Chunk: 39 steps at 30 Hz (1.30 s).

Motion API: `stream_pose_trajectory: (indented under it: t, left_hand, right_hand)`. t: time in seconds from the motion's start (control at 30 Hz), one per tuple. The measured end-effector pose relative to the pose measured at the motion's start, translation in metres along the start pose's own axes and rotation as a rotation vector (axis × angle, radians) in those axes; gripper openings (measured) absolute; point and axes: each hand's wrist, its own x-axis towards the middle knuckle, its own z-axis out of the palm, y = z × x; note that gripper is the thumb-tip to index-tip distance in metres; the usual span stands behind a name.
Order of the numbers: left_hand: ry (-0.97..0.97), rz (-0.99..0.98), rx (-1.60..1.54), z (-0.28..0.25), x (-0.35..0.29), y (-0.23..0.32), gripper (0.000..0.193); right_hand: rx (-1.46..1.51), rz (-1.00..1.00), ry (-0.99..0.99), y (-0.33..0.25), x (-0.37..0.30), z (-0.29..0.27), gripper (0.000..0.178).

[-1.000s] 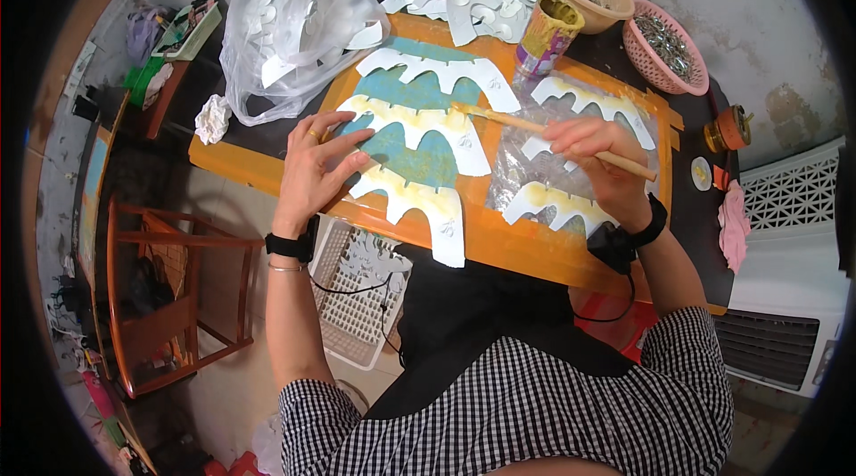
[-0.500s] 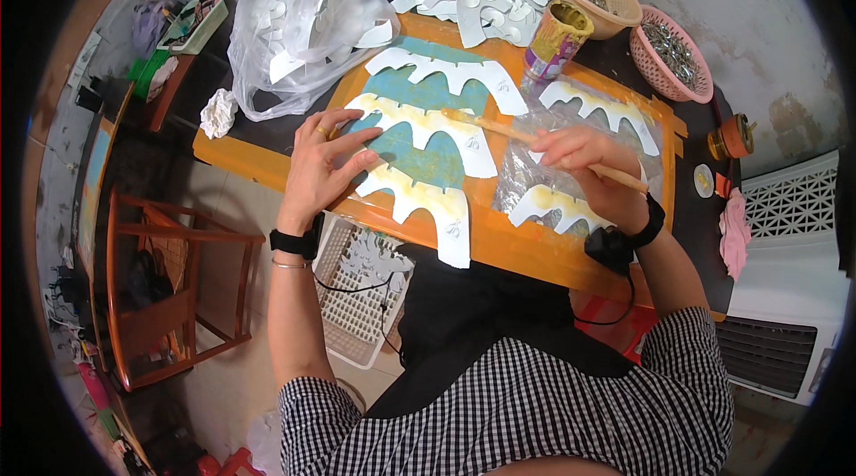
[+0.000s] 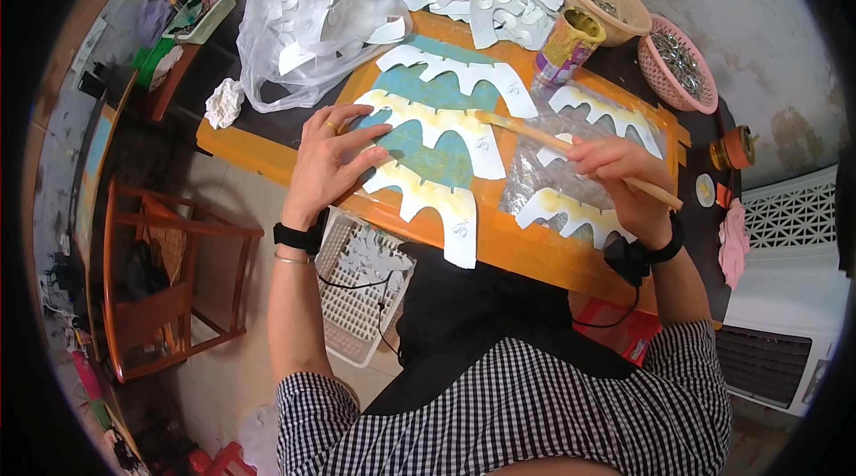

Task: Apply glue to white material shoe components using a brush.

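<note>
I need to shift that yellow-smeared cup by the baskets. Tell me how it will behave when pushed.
The cup stands upright, tall and narrow, so a high push may tip it. It looks like thin paper, probably light unless full. Its smeared sides could be sticky or slippery.

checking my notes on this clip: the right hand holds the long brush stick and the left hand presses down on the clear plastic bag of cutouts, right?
Not quite. The head view shows the left hand pressing on the white scalloped paper cutouts laid on the orange board, not on the clear plastic bag, which lies apart, farther up the table. The right hand does hold the long brush stick.
</note>
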Motion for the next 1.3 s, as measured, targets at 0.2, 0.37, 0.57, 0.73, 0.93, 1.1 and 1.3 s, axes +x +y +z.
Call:
stream_pose_trajectory:
  t: [0.2, 0.37, 0.57, 0.73, 0.93, 1.1, 1.3]
  left_hand:
    - [-0.001, 0.004, -0.003, 0.002, 0.0, -0.002, 0.033]
    - [0.01, 0.005, -0.003, 0.001, -0.001, -0.002, 0.033]
    - [0.013, 0.002, -0.017, 0.003, -0.001, -0.002, 0.035]
    - [0.022, 0.007, -0.011, 0.002, -0.003, -0.002, 0.035]
    - [0.031, 0.014, -0.02, 0.0, -0.002, 0.0, 0.034]
    - [0.037, 0.016, -0.003, 0.001, -0.003, -0.002, 0.034]
    - [0.007, 0.025, -0.004, 0.0, -0.003, 0.0, 0.034]
  right_hand:
    - [-0.004, 0.05, -0.049, -0.014, 0.0, 0.004, 0.015]
    - [0.031, 0.02, -0.058, -0.001, 0.011, 0.013, 0.015]
    - [0.007, -0.085, -0.092, 0.012, 0.032, 0.031, 0.017]
    - [-0.017, -0.074, -0.108, 0.022, 0.035, 0.036, 0.015]
    - [-0.054, -0.114, -0.176, 0.025, 0.036, 0.036, 0.016]
    - [-0.107, -0.111, -0.249, 0.019, 0.034, 0.036, 0.015]
    - [-0.088, -0.136, -0.262, 0.01, 0.039, 0.041, 0.015]
